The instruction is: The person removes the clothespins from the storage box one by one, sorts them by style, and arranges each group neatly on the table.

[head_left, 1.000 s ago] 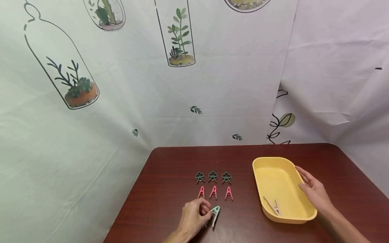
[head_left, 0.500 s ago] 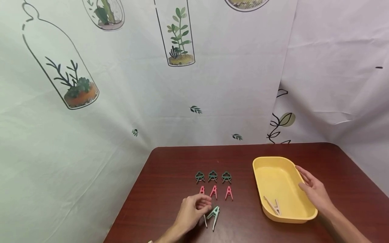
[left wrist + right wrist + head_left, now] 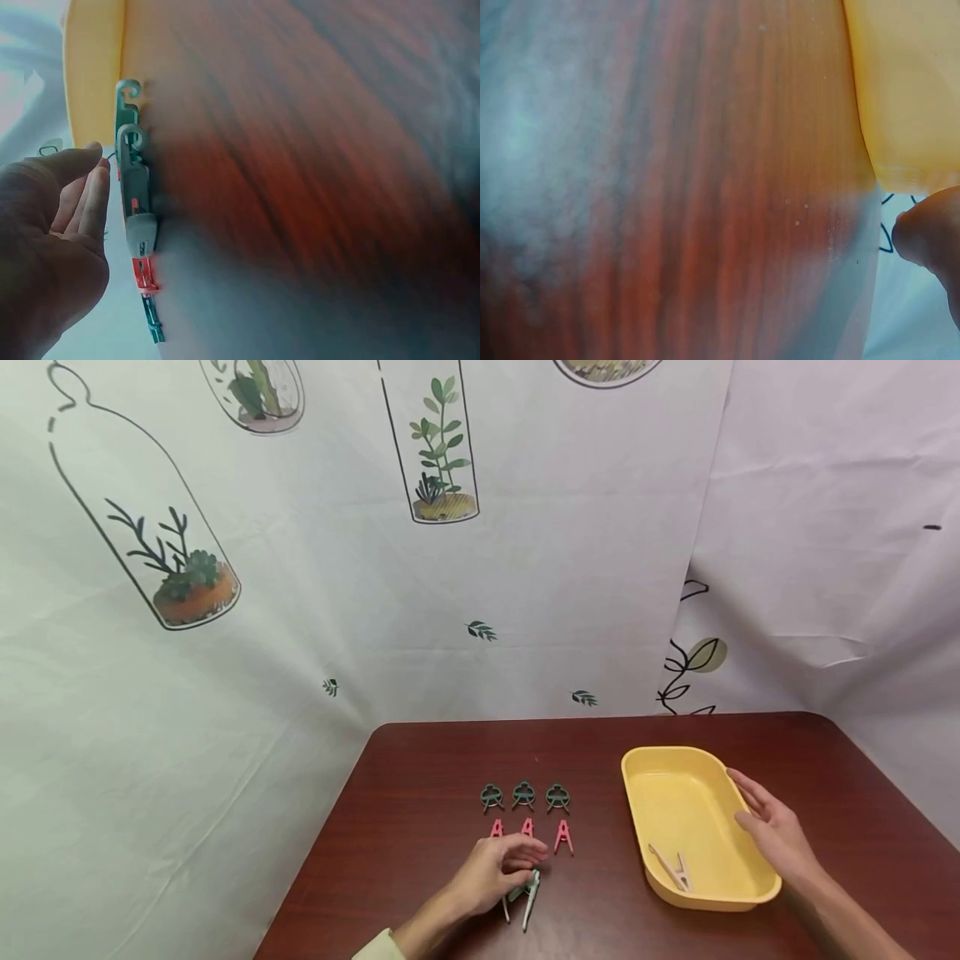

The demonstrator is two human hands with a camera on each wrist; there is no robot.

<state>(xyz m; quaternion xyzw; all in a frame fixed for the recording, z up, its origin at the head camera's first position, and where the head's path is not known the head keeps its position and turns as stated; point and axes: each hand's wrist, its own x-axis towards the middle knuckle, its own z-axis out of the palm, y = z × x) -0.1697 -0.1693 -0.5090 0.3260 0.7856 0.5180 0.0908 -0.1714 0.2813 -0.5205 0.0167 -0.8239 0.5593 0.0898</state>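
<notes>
In the head view my left hand (image 3: 498, 875) hovers over the near row, thumb and fingers loosely bent with nothing seen between them. Just under it lie pale green clothespins; one clothespin (image 3: 531, 900) shows its long leg, another is mostly hidden by the hand. The left wrist view shows the thumb and fingertips beside a clothespin (image 3: 136, 187), apart from it. My right hand (image 3: 776, 827) grips the right rim of a yellow tray (image 3: 637, 814), fingers outside and thumb over the edge. A beige clothespin (image 3: 671, 868) lies inside the tray.
Behind the left hand is a row of three pink clothespins (image 3: 564, 837), two partly covered by the fingers. Farther back are three dark green round clips (image 3: 523, 795). All lie on a dark red-brown table (image 3: 420, 777) against a printed cloth backdrop (image 3: 555, 593).
My left hand has shifted slightly right, from beside the pale green clothespins to over them, after its fingers loosened. The right hand and tray stay in place.
</notes>
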